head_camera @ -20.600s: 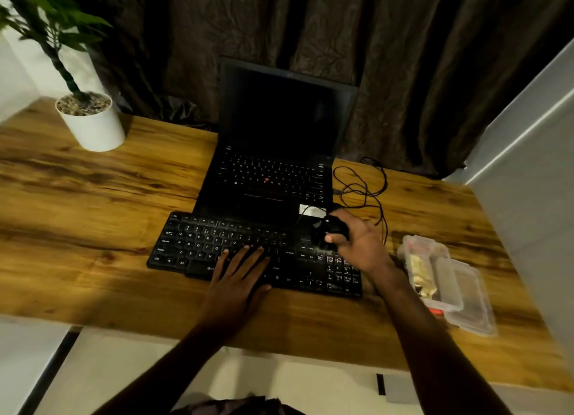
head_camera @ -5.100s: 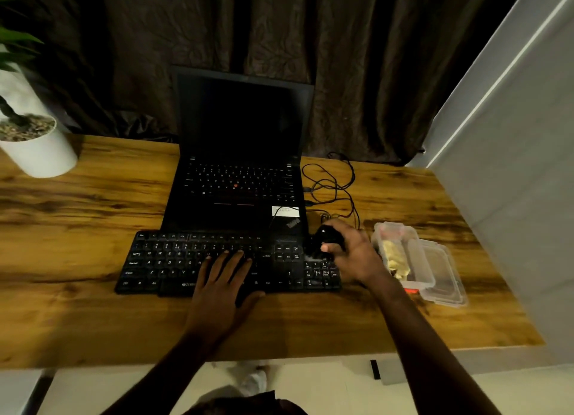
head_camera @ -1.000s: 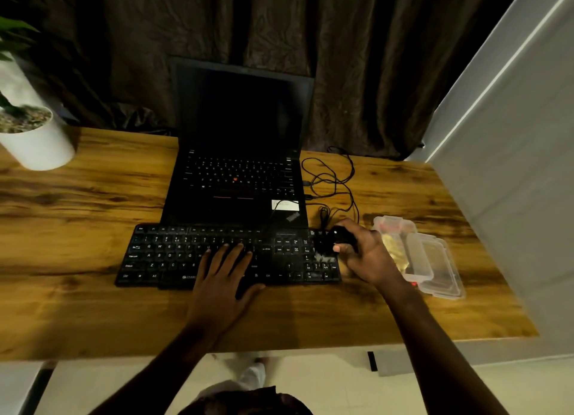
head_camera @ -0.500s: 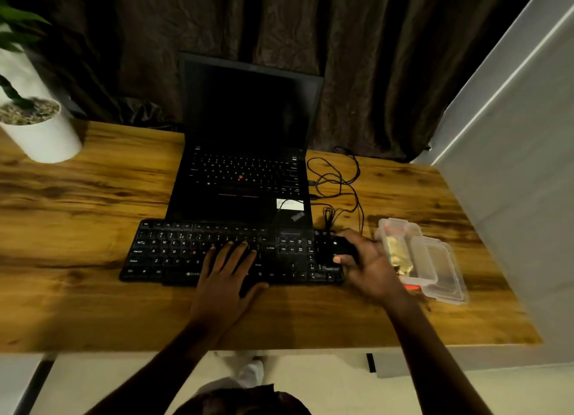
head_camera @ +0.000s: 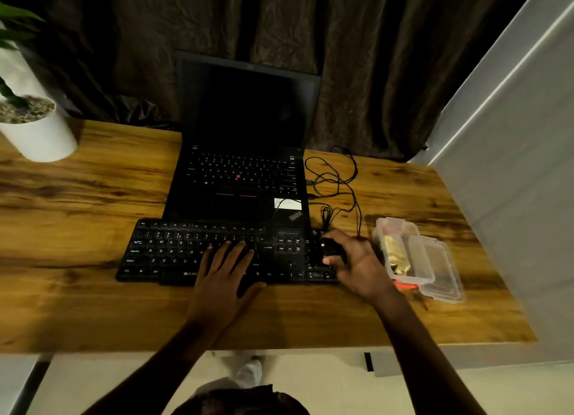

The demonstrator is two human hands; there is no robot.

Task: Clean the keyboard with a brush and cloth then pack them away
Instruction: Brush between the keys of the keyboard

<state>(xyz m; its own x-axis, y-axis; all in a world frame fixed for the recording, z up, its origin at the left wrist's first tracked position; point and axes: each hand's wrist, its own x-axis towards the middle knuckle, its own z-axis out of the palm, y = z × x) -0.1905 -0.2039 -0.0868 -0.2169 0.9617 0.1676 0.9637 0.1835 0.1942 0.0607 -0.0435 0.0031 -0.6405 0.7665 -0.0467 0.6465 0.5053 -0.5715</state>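
While left hand [head_camera: 222, 278] lies flat on one keyboard [head_camera: 174, 250] | right hand [head_camera: 362, 267] grips one brush [head_camera: 330, 250] | one clear box [head_camera: 380, 231] | one laptop [head_camera: 242, 178]

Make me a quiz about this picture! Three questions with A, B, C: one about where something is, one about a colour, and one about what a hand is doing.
1. Where does the clear box lie, seen from the keyboard?
A. To its left.
B. To its right.
C. On top of it.

2. What colour is the plant pot?
A. Red.
B. Blue.
C. White.

3. What is the right hand doing?
A. Gripping a dark brush over the keyboard's right end.
B. Lying flat and empty.
C. Reaching into the box.

Answers:
1 B, the box sits just past the keyboard's right end.
2 C, the pot at the far left is plain white.
3 A, its fingers curl round the brush.
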